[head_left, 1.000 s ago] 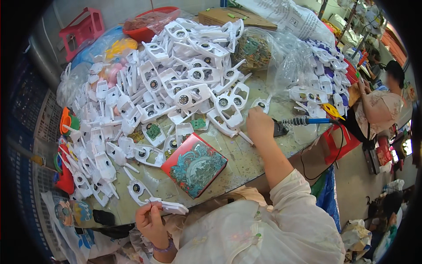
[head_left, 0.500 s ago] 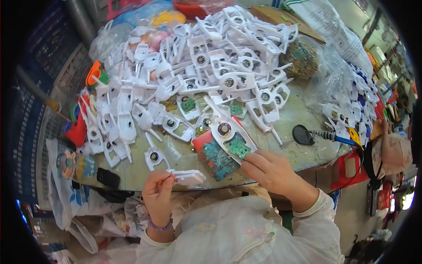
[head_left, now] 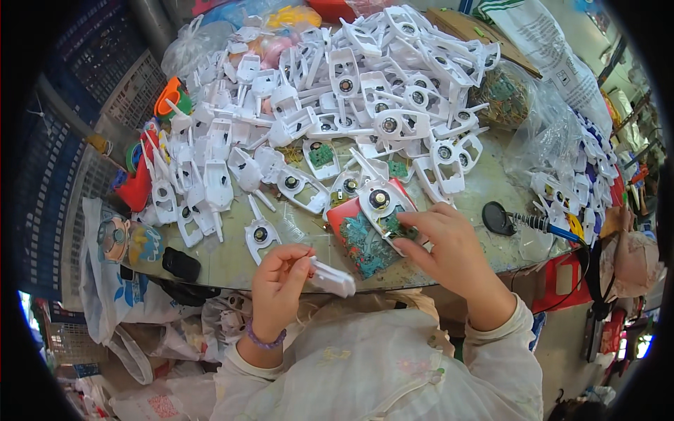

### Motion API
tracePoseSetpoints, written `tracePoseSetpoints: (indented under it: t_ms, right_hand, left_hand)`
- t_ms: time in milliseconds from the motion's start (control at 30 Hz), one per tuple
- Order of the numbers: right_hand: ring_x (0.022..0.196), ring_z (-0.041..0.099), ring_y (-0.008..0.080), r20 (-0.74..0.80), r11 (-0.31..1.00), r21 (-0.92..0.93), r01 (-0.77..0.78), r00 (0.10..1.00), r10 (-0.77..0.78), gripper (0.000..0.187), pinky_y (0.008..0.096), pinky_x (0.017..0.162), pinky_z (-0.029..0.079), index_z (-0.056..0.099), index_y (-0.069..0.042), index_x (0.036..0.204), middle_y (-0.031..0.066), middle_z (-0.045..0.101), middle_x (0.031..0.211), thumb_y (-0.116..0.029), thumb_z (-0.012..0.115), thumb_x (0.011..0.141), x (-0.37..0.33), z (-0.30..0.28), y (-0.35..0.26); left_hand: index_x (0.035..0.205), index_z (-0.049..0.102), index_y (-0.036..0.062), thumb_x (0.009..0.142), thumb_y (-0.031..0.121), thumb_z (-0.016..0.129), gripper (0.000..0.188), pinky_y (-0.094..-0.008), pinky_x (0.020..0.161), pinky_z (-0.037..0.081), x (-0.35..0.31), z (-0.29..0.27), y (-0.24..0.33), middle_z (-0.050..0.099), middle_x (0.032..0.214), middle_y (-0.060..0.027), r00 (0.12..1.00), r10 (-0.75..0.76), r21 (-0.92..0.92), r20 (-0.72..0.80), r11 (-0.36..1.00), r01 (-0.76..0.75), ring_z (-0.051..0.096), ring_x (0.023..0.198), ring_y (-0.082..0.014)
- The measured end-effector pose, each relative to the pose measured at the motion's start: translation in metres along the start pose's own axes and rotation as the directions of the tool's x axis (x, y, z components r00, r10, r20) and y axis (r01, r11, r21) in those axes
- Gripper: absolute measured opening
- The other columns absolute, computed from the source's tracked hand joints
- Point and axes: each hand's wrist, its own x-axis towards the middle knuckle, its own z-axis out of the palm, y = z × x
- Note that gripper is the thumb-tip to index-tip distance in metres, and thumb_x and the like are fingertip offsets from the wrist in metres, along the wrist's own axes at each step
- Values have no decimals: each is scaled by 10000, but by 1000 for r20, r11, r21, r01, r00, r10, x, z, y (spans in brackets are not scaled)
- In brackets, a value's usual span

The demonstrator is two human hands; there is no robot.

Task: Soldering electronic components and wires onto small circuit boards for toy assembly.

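Observation:
My left hand (head_left: 279,284) is closed, thumb against fingers, on one end of a narrow white plastic part (head_left: 331,278) above the table's front edge. A bit of red shows at its fingertips. My right hand (head_left: 449,251) pinches a small green circuit board (head_left: 399,226) between thumb and fingers. The board tilts over the lower end of a white plastic housing (head_left: 370,181), which has a round black speaker (head_left: 380,200) in it. Under the housing lies a red-edged pad (head_left: 342,212) with a patterned, bluish-green face (head_left: 365,247).
A heap of white plastic housings (head_left: 386,98) covers the back of the table. To the right, a soldering iron (head_left: 537,223) sits in a coiled holder beside a round black dish (head_left: 497,218). A black case (head_left: 181,264) lies at the front left, near a clear jar (head_left: 116,238).
The view has shifted, so the table appears farther right. My right fingers have lifted and tilted the circuit board, which lay flatter on the housing. My left hand keeps the white part.

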Motion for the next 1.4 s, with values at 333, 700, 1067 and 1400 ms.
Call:
tracePoseSetpoints:
  t_ms: [333,700,1067,1400]
  right_hand:
    - [735,587,282,-263,993,-116,32,963,-61,235,383,660,458,630,-38,977,98,631,779,15,641,749,6,3,0]
    - [754,574,305,-249,999,41,-2,968,12,256,406,644,458,599,-27,1027,120,625,827,12,606,774,15,9,12]
    - [866,596,253,-222,815,-540,210,898,-379,383,328,680,509,578,11,1089,104,643,965,-57,593,713,31,2,37]
    - [729,635,234,-296,956,283,-71,942,158,225,303,597,518,619,-18,1062,130,642,905,3,621,838,-3,19,-27]
  left_hand:
    - [960,607,42,801,43,616,160,-364,656,501,66,23,22,610,1178,-81,716,310,531,625,504,-681,616,775,-299]
    - [871,610,69,775,49,620,98,-353,675,508,64,34,18,632,1154,-45,640,227,531,734,397,-749,638,802,-256]
    - [910,601,64,751,57,611,160,-343,643,509,48,44,16,628,1031,-58,650,327,560,686,333,-758,636,785,-249]
    - [900,587,44,773,55,618,131,-351,638,494,43,47,15,637,1036,-71,739,316,634,595,381,-673,628,752,-256]
